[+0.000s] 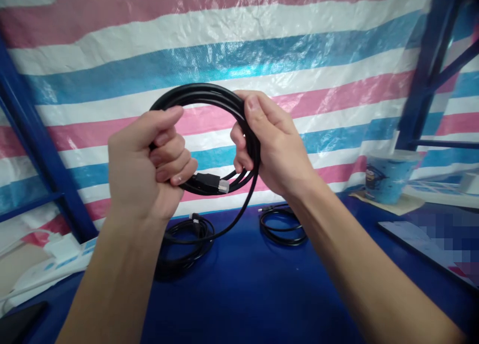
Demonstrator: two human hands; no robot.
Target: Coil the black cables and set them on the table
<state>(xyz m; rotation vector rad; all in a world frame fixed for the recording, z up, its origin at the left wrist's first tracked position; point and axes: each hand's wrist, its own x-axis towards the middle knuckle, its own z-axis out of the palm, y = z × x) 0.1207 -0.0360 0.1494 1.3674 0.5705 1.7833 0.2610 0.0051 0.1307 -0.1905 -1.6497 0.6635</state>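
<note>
A black cable (204,92) is wound into a loop of several turns and held up above the table. My left hand (153,154) is closed in a fist around the loop's left side. Just right of its fingers sticks out the cable's plug (209,182), with a pale cap on its tip. My right hand (269,134) grips the loop's right side, thumb on top and fingers curled inward. One strand hangs from the loop and curves down left towards the table. Below, another coiled black cable (187,259) lies partly behind my left forearm.
On the blue table (239,294), a second black coil (282,234) lies near my right forearm. A blue paper cup (391,179) stands at the right, by a flat tablet-like object (426,244). A white power strip (56,269) lies at the left. Striped plastic sheeting hangs behind.
</note>
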